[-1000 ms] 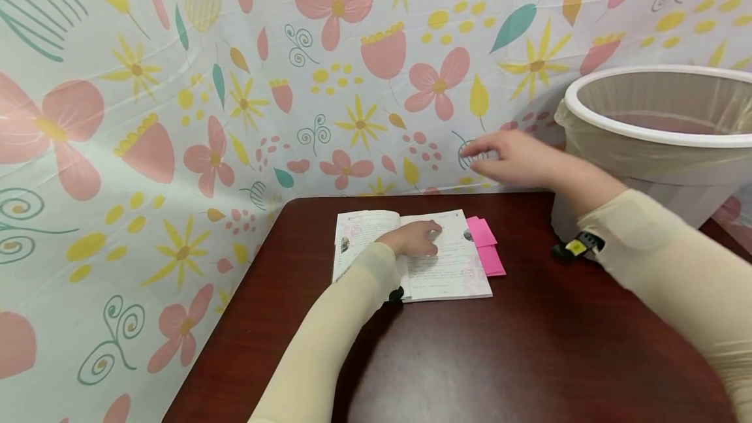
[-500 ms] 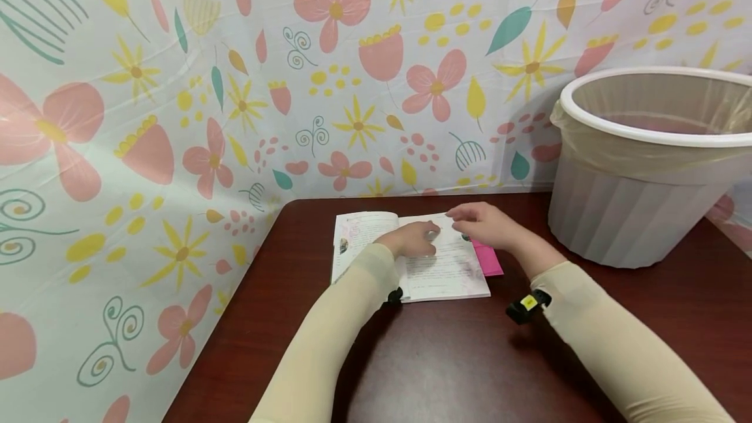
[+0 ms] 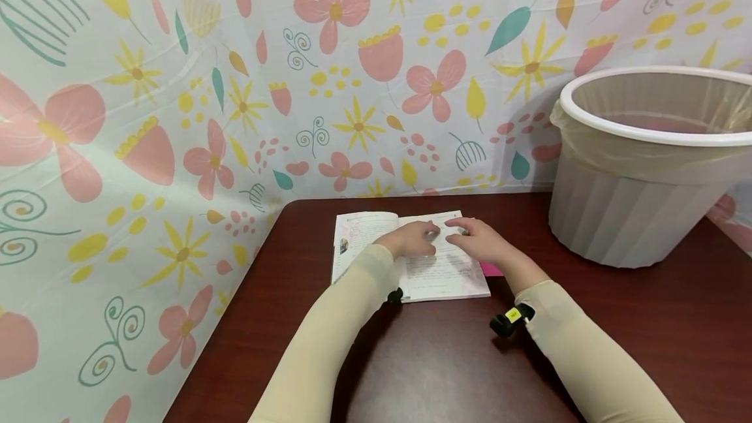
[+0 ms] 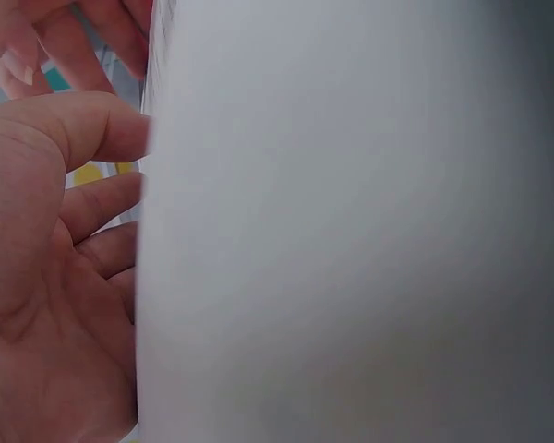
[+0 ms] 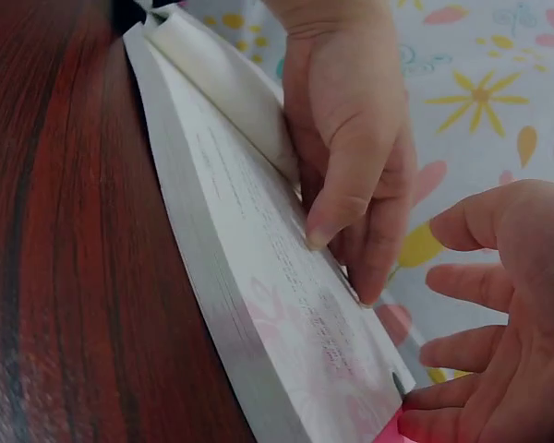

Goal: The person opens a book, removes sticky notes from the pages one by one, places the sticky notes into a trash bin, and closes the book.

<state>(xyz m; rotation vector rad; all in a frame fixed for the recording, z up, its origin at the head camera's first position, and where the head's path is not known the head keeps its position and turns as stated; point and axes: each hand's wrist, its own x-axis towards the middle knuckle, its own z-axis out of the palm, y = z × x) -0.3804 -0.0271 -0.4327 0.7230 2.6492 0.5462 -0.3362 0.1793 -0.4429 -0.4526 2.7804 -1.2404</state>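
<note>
Since the earliest frame, the right hand [image 3: 482, 242] has moved from beside the white ribbed plastic bin [image 3: 617, 214] to the upper right of the open book with white printed pages [image 3: 440, 282]; the left hand [image 3: 409, 240] has kept its position. The book lies on the dark red-brown wood-grain worktop [image 3: 435, 358], with a bright pink paper slip [image 3: 492, 270] projecting from its right side.

Step in hand (judged): left hand steadies the book; right hand is positioned at the page edge. Next move (judged): bring right thumb and fingers together at that edge, left hand stationary.

Left hand: fingers relaxed, thumb and fingertips resting on the right-hand page. Right hand: fingers spread, thumb apart, nothing gripped; contact with page or slip cannot be confirmed.
</note>
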